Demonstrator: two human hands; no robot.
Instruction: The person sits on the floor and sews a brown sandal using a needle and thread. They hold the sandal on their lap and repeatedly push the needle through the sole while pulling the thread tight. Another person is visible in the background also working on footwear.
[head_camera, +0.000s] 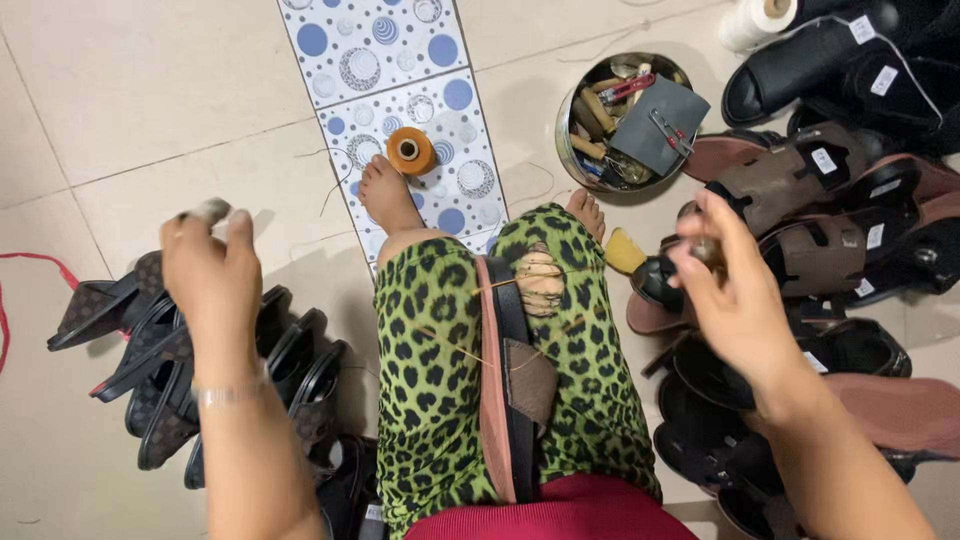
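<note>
Sandal (512, 380) lies lower centre of frame, clamped on edge between the knees in green leopard-print trousers (430, 370), tan sole to the left, black and brown strap to the right. Yellow thread (470, 350) runs taut from the sandal out toward both sides. Left hand (212, 275), left of centre, raised, fingers closed together around a small grey handle (208, 210); thin bracelet (228, 394) on the wrist. Right hand (735, 290), right of centre, blurred, fingertips pinched together on a small tool (706, 248); exact grip cannot be told.

Lower left: row of black sandals (180, 370) leaning on the floor, just beside the left forearm. Right and lower right: pile of brown and black sandals (850, 230) with white tags. Yellow brush (625, 252) sits just beside the right foot.

Farther up, bare feet rest on a tile strip with blue dots (380, 50); orange thread spool (411, 151) touching the left foot's toes. Round tin (572, 125) upper right of centre holds tools and a grey cloth. White spool (758, 20) at the top right edge. Red cord (30, 260) at far left edge.
</note>
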